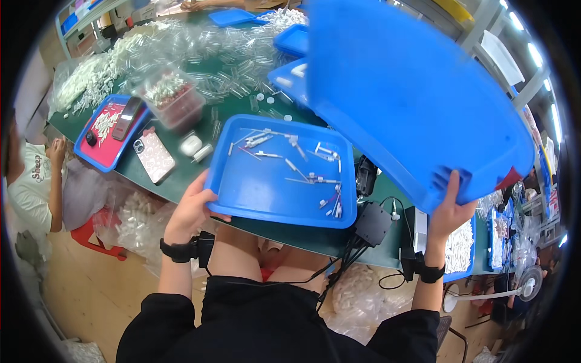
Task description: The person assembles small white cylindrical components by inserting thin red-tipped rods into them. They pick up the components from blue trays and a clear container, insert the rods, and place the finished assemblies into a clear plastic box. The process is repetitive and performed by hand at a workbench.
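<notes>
My left hand [192,207] grips the left rim of a shallow blue tray [260,190], its thumb on top of the edge. Scattered in that tray are several thin white and clear tube-like pieces [311,179], some with reddish bits; most lie toward its back and right side. My right hand [451,212] is closed on the near edge of a second, larger-looking blue tray [411,103], raised and tilted at the right. It hides the far right of the table and looks slightly blurred.
Left of the tray lie a patterned phone [154,154], a white earbud case [190,145] and a blue tray with a red base [101,148]. Behind stand a clear tub [172,100] and heaped clear tubes [224,66]. A black cabled box [372,224] sits near right. Another person [36,181] is at left.
</notes>
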A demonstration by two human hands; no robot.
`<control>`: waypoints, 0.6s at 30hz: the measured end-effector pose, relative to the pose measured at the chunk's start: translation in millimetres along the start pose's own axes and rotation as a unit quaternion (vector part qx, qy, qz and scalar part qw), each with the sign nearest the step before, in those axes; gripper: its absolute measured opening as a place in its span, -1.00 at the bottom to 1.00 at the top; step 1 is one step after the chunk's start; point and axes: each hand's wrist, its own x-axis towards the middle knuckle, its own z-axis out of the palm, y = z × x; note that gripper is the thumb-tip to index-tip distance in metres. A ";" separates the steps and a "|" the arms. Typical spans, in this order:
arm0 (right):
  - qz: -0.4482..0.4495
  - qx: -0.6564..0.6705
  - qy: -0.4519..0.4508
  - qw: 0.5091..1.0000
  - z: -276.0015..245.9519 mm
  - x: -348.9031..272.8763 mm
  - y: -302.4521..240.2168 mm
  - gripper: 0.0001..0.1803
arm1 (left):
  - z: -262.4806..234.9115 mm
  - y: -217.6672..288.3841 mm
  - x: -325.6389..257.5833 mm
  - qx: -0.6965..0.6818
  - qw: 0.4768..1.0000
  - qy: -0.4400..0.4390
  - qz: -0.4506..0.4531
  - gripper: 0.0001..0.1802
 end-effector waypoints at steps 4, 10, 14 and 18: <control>0.131 0.049 0.058 0.988 -23.5 16.4 12.3 -0.74 | 7.8 16.5 3.8 -0.015 0.999 -0.002 0.031 -0.26; 0.354 0.163 0.092 0.916 -87.2 24.9 60.9 -0.67 | 19.7 34.6 34.9 0.008 0.998 -0.016 0.052 -0.31; 0.441 0.152 0.039 0.884 -121.6 11.7 69.5 -0.60 | 31.7 43.3 56.3 -0.001 0.998 -0.021 0.055 -0.33; 0.463 0.113 0.064 0.877 -137.9 -2.8 55.7 -0.52 | 47.4 50.2 108.3 -0.002 0.998 -0.044 0.047 -0.41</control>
